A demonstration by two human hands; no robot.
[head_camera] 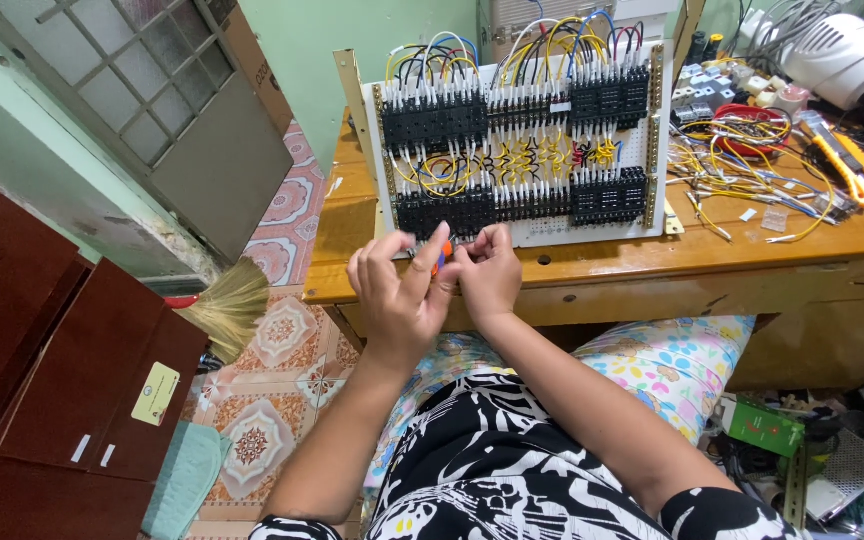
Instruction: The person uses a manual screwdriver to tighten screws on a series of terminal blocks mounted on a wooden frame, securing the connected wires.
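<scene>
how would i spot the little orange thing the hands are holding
Find the white wiring panel propped on the wooden desk. At its lower left edge, the left hand and right hand meet; the small orange-tipped tool pokes between their fingers, the only orange thing there.

Colours and patterns at the wiring bench

A white panel point(537, 232) was fitted with black terminal blocks point(435, 121) and yellow, blue wires point(432, 172); an orange-handled tool point(444, 251) was gripped; black-and-white patterned clothing point(512, 470) and a floral cushion point(667, 362) were seen.

Black-and-white patterned garment, bare forearms, 2 bare hands point(442, 285)
</scene>
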